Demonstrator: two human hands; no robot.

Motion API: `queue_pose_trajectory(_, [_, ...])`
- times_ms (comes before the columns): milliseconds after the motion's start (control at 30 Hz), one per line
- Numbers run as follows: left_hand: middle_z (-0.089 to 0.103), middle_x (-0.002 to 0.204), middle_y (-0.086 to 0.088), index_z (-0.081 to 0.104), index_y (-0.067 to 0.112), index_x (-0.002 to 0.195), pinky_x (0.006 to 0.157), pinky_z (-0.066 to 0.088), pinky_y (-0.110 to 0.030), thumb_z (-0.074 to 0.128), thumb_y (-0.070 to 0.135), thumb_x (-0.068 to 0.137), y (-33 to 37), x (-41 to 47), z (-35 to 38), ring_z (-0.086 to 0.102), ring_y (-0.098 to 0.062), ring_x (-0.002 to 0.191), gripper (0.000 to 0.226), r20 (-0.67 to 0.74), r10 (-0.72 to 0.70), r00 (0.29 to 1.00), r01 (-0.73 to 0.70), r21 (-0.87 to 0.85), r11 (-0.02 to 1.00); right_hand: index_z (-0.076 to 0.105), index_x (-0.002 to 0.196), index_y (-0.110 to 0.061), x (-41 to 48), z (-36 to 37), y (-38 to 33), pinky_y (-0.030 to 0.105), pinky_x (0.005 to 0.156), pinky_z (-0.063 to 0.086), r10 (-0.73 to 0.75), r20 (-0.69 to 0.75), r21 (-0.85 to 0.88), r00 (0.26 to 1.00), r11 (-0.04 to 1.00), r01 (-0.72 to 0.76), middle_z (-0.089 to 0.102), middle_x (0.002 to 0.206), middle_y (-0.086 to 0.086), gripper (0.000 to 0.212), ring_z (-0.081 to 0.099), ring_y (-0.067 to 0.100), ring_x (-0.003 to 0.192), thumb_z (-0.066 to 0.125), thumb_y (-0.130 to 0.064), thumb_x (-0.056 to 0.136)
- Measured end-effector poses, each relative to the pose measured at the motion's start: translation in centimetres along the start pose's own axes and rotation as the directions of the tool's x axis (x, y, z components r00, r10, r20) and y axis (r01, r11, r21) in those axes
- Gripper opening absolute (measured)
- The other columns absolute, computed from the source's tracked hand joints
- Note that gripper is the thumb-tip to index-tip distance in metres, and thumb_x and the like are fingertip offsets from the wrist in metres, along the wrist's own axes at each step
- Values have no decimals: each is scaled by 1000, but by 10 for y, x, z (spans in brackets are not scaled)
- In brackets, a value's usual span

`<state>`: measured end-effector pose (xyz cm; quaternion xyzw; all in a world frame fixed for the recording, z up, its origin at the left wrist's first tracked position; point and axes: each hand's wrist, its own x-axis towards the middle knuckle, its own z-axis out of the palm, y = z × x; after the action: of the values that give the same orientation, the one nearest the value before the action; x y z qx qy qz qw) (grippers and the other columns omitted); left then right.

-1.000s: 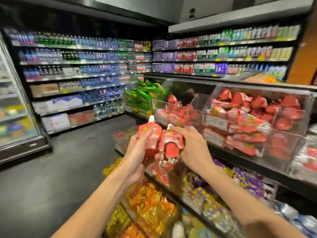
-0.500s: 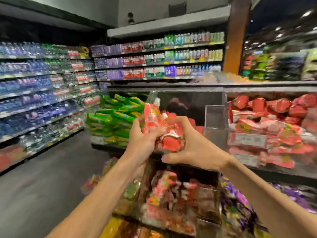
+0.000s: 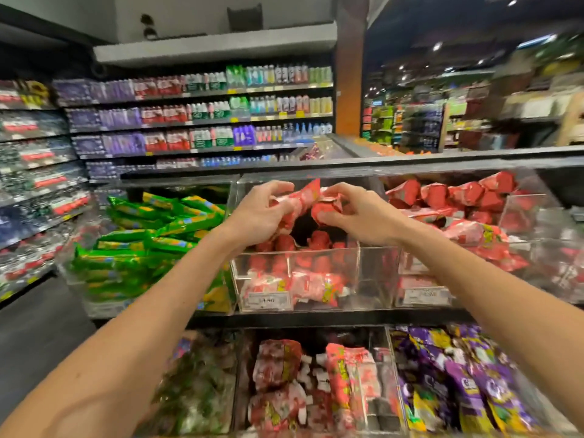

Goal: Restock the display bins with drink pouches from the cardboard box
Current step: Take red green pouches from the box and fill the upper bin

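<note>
Head view: two red pouches, above the middle bin. Left hand and right hand, fingers curled, grip one each. Likely light, soft, slick film; best gripped across the body.

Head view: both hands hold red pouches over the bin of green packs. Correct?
Wrong bin. In the head view the left hand and right hand hold the red pouches over the middle clear bin, which has red pouches in it; the green packs lie in the bin to its left.
</note>
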<state>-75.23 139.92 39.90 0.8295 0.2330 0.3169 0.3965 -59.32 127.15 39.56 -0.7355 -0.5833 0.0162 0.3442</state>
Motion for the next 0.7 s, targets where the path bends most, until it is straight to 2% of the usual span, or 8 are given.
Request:
queue_pose_trajectory(67, [61, 102, 1, 56, 17, 130, 79, 43, -24, 67, 28, 92, -9, 15, -1, 57, -12, 90, 41, -13, 95, 995, -87, 309, 947, 51, 135, -17, 11, 1, 5, 29, 84, 41, 5, 33, -136, 999, 991, -1, 64, 111, 3, 51, 57, 20, 102, 65, -40, 92])
queue_pose_trajectory(133, [63, 107, 4, 57, 18, 128, 82, 41, -25, 73, 33, 87, -18, 26, 4, 59, -14, 96, 46, 4, 137, 991, -126, 421, 898, 45, 141, -12, 24, 4, 7, 34, 98, 40, 15, 93, -276, 996, 961, 12, 55, 134, 11, 56, 49, 30, 125, 64, -35, 94])
queue_pose_trajectory(167, [67, 109, 0, 58, 18, 126, 85, 45, -28, 77, 34, 84, -22, 32, 7, 62, -18, 98, 49, 14, 152, 988, -142, 446, 884, 45, 141, -10, 31, 7, 7, 36, 101, 40, 23, 134, -334, 991, 942, 24, 52, 137, 13, 55, 47, 33, 128, 64, -32, 94])
queue_pose_trajectory(300, [72, 108, -9, 65, 19, 118, 88, 50, -37, 80, 37, 79, -35, 52, 18, 65, -28, 101, 46, 30, 150, 988, -140, 577, 805, 55, 120, -7, 60, 24, 13, 42, 84, 51, 52, 283, -498, 958, 862, 100, 60, 118, 18, 35, 59, 40, 109, 60, -25, 91])
queue_pose_trajectory(367, [72, 110, -9, 65, 19, 117, 87, 48, -36, 80, 36, 80, -42, 61, 22, 65, -29, 104, 43, 49, 143, 989, -142, 630, 764, 55, 121, -6, 69, 31, 18, 40, 79, 52, 70, 307, -541, 949, 834, 114, 59, 116, 18, 34, 60, 39, 105, 59, -25, 93])
queue_pose_trajectory(533, [70, 108, -14, 60, 19, 114, 83, 51, -41, 77, 47, 80, -64, 73, 28, 65, -36, 101, 47, 99, 54, 994, -109, 715, 691, 31, 137, -10, 84, 48, 28, 46, 80, 51, 113, 244, -501, 963, 865, 25, 56, 114, 16, 58, 59, 41, 107, 65, -14, 90])
queue_pose_trajectory(633, [69, 107, -14, 57, 20, 115, 82, 47, -41, 67, 58, 83, -73, 75, 30, 64, -37, 102, 50, 88, 51, 995, -101, 792, 602, 31, 128, -4, 89, 60, 25, 48, 83, 50, 113, 202, -456, 973, 890, -9, 56, 117, 20, 51, 57, 44, 111, 62, -9, 88])
queue_pose_trajectory(700, [70, 107, -9, 56, 22, 116, 86, 43, -42, 64, 60, 85, -76, 77, 32, 63, -33, 105, 50, 76, 55, 996, -94, 814, 574, 38, 122, -3, 90, 61, 24, 41, 77, 45, 131, 182, -423, 975, 905, -43, 56, 118, 22, 42, 57, 43, 110, 62, -9, 88])
